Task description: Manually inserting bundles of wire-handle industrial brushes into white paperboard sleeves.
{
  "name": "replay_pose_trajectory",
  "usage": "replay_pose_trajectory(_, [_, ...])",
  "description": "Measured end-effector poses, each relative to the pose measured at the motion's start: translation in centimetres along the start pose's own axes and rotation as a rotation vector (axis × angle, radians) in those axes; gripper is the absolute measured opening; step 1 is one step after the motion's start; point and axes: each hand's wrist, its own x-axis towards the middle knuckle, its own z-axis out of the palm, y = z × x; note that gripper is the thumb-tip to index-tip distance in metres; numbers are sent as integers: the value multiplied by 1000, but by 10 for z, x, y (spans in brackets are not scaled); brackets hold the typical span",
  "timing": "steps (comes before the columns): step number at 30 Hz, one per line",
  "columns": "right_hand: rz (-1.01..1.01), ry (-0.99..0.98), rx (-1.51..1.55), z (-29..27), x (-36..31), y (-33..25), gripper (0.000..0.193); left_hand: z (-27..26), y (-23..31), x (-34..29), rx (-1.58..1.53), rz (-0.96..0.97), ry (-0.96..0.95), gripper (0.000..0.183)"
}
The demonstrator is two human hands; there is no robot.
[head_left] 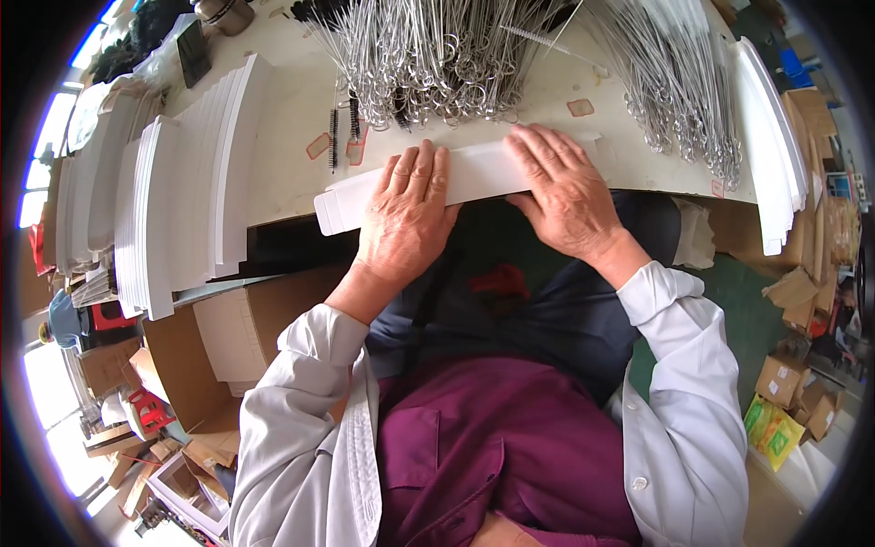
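A long, narrow white cardboard box (478,173) lies along the near edge of the table, its left end flap (333,211) sticking out past my hand. My left hand (406,205) rests on its left part, fingers stretched out over the top. Toward the right end, my right hand (567,191) lies with extended fingers on the card and its thumb at the near edge. Beyond my hands is a big heap of thin wire brushes (437,68) with looped ends. Two black-bristled brushes (334,137) lie beside my left fingertips.
Stacks of flat white boxes (196,173) cover the table's left side, and more white boxes (770,146) stand at its right edge. Another wire brush bundle (684,91) lies back right. Small red-edged labels (580,108) dot the tabletop. An opened brown carton (196,365) sits below left.
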Motion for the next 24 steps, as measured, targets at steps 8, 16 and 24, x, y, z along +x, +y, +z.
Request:
replay_pose_trajectory(8, [-131,-26,-147,23,18,-30,47,-1,-7,-3,86,100,-81,71])
replay_pose_trajectory(16, [70,-26,-145,-1,-17,16,63,-24,-52,-40,202,27,-144,64])
replay_pose_trajectory(24, [132,26,-177,-16,-41,47,79,-24,-51,-40,222,40,-99,62])
